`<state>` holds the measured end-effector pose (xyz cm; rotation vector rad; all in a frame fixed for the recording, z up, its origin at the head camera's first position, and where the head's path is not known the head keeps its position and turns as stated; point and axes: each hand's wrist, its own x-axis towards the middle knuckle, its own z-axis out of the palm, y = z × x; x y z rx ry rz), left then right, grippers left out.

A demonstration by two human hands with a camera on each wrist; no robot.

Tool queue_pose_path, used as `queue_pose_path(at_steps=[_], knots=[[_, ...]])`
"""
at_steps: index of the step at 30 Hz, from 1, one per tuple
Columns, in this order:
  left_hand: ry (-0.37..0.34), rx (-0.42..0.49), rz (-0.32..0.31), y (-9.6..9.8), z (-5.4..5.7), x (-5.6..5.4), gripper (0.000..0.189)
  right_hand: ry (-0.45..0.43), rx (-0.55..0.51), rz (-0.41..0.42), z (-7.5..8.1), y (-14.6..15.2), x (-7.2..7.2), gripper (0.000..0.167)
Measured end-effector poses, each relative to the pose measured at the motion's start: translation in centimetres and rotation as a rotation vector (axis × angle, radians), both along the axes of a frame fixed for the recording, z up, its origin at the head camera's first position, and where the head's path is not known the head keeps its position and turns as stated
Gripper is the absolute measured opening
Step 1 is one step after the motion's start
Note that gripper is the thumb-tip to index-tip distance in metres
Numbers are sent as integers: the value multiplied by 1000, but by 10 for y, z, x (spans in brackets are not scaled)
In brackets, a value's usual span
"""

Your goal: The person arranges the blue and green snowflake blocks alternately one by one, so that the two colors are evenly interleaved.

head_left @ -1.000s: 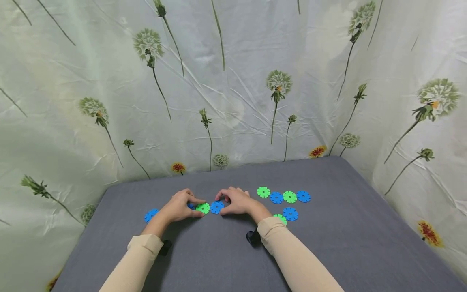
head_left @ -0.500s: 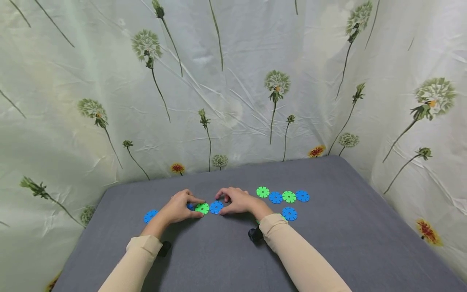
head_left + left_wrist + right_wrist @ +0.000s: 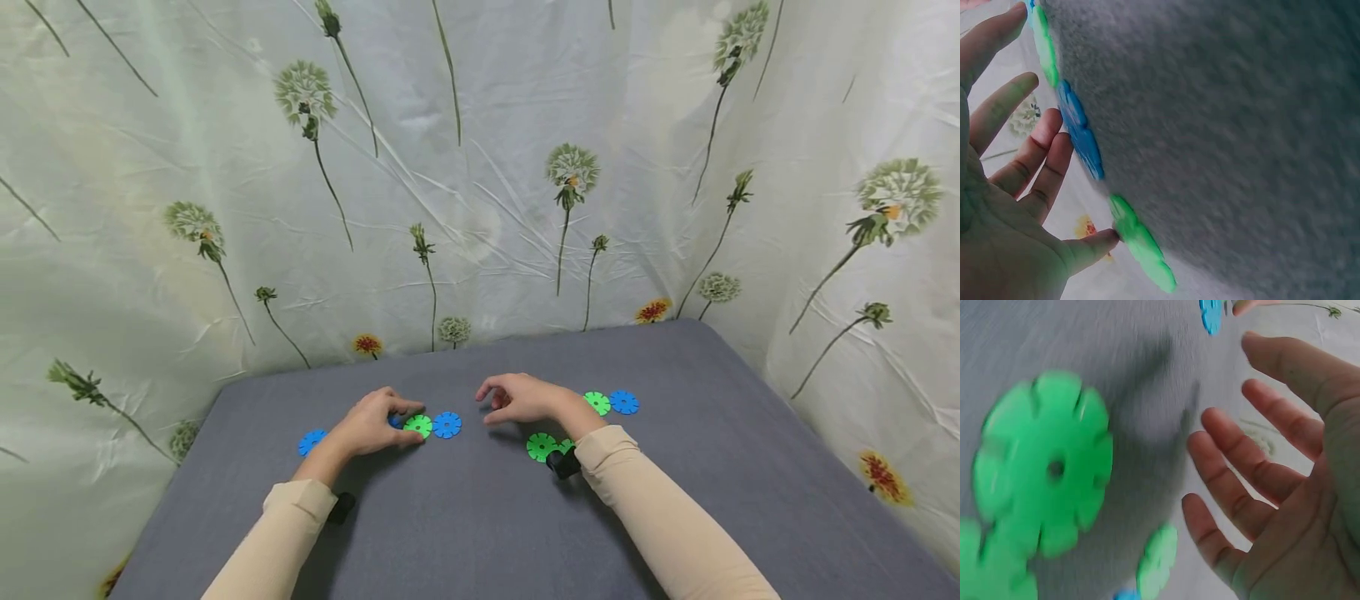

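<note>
In the head view my left hand [image 3: 375, 422] rests by a row of notched plastic discs, thumb and forefinger spread at either side of a green disc [image 3: 417, 427]. A blue disc [image 3: 447, 425] lies at the row's right end, beside the green one. The left wrist view shows the fingers fairly straight, fingertips near the edges of a blue disc [image 3: 1080, 128] and a green disc [image 3: 1141, 244]. My right hand [image 3: 521, 397] hovers over the cloth with loosely bent fingers and nothing in them. Its wrist and forearm hide some discs on the right.
Beneath the right wrist lies another green disc [image 3: 542, 447], partly overlapped by a black wrist camera [image 3: 564, 463]. Further right are a green disc [image 3: 597, 403] and a blue disc [image 3: 624, 402]. Grey cloth [image 3: 442, 533] covers the table, and a flowered curtain [image 3: 480, 183] hangs behind.
My right hand has let go of the blue disc at the row's right end and moved right, toward the other discs. The left hand has stayed almost in place, its fingertips slightly shifted.
</note>
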<state>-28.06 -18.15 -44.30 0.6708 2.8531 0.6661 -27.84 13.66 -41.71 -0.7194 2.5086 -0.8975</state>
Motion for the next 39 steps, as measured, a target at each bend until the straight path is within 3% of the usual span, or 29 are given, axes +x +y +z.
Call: queue_pose_path(at_steps=[10, 18, 25, 39], knots=[[-5, -13, -16, 18, 1, 0, 52, -14, 159, 4, 6, 34, 24, 40], [-6, -29, 0, 30, -1, 0, 49, 57, 180, 33, 2, 51, 43, 45], [17, -27, 13, 35, -5, 0, 48, 169, 187, 62, -1, 60, 57, 49], [10, -14, 34, 38, -7, -1, 46, 278, 183, 25, -15, 61, 64, 44]])
